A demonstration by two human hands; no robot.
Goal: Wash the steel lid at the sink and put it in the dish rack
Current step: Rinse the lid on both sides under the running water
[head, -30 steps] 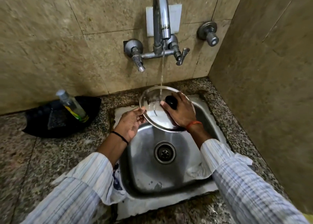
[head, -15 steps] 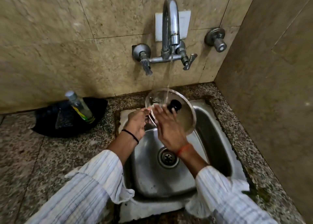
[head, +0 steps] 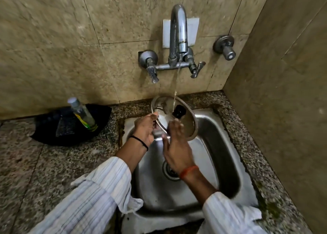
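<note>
A round steel lid with a black knob is held tilted over the back of the steel sink, under a thin stream of water from the tap. My left hand grips the lid's left rim. My right hand is spread flat, its fingertips touching the lid's front just below the knob. No dish rack is in view.
A clear bottle stands in a black dish on the granite counter left of the sink. Tiled walls close in behind and on the right, where a second wall valve sticks out.
My right hand slid off the knob and down the lid's face, now further toward the near rim. The lid tipped more upright under the stream; my left hand kept its hold on the rim.
</note>
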